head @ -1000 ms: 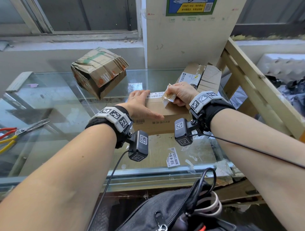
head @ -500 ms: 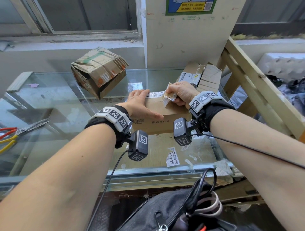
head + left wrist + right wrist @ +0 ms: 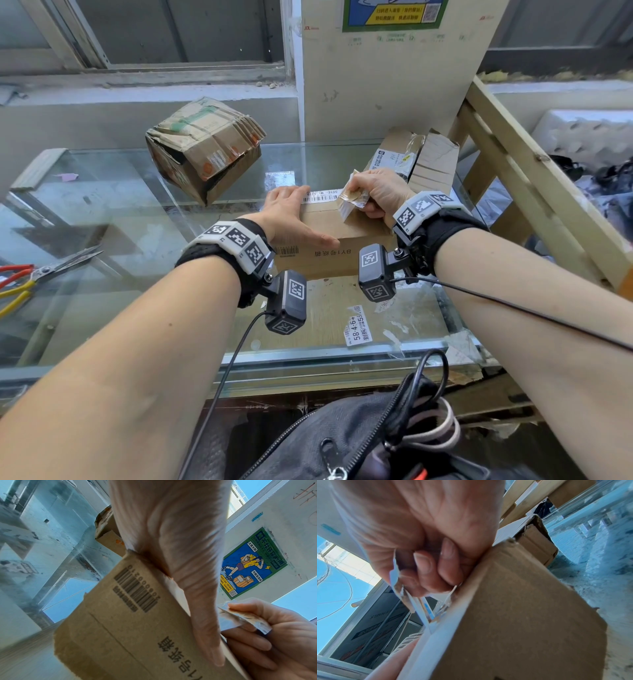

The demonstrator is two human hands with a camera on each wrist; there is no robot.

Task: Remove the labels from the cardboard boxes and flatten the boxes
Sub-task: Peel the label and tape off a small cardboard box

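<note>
Little has moved: left hand (image 3: 291, 219) flat on the box (image 3: 329, 246), right hand (image 3: 380, 195) pinching its half-peeled label (image 3: 352, 202).

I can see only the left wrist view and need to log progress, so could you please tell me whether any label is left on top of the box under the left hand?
Observer: Yes. A white barcode strip is stuck along the far top edge of the box, between the flat left hand and the right hand, which pinches a peeled label.
Operator: Thank you. Are other boxes waiting?
Observer: A crushed box sits unflattened on the glass table, beyond the left hand.
Operator: Is any tool nearby?
Observer: Scissors lie at the far left, apart from both hands.
</note>
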